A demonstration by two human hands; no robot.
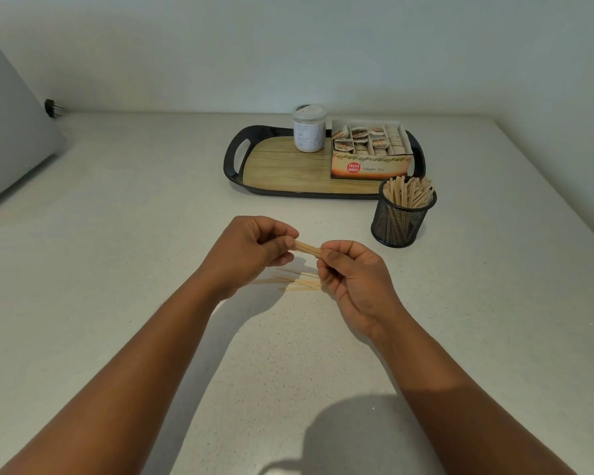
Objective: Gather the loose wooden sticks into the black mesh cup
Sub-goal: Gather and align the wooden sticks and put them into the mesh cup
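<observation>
I have both hands raised over the counter, sharing one small bundle of wooden sticks. My left hand pinches one end between thumb and curled fingers; my right hand pinches the other end the same way, so each hand is clamped on the bundle. The bundle runs nearly level between the two grips, tilted slightly down toward my right hand. How many sticks it holds I cannot tell.

Directly beneath the grip, a few loose sticks lie flat on the counter, fanned and overlapping, partly hidden by my right fingers.

The cup stands upright on the counter, beyond the grip and off to its right, well apart from both hands. It already holds a packed bunch of sticks standing on end, their tops rising above the rim.

Farther beyond the grip, just behind the cup, is a tray with a dark rim and a wood-look floor. On it stand a jar and, beside the jar on its right, an open box of tea bags labelled Ginger Tea.

Far to the left of the grip, a grey slab leans at the counter's edge, with a black plug next to it by the wall.
</observation>
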